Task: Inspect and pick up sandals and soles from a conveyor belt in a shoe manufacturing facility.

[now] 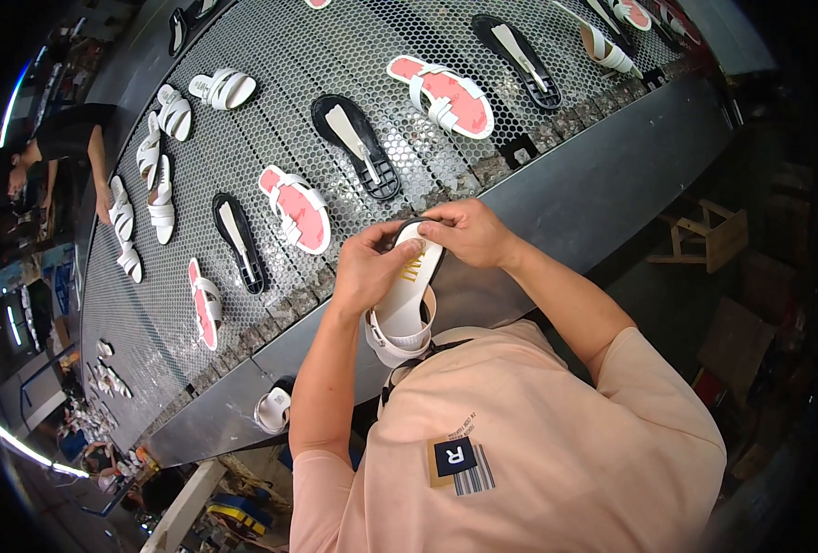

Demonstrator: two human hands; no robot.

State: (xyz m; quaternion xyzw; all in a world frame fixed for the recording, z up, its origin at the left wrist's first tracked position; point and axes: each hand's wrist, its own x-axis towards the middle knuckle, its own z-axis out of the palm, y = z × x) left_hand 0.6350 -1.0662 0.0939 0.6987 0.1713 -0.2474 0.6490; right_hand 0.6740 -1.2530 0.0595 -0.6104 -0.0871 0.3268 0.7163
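Left hand point(368, 270) and right hand point(473, 234) closed on a white sandal's point(403, 302) far end — fingers point(450, 210) curled round its edges, thumbs point(409, 250) on top — straps toward the peach shirt point(547, 433), near a mesh belt point(280, 124) bearing black soles point(356, 147).

A white strappy sandal point(405, 297) with a gold-lettered insole and black sole edge is held up. It slants, insole upward.

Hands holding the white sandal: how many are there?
2 on the sandal: the left hand at its left edge, the right hand at its upper right. No others show there.
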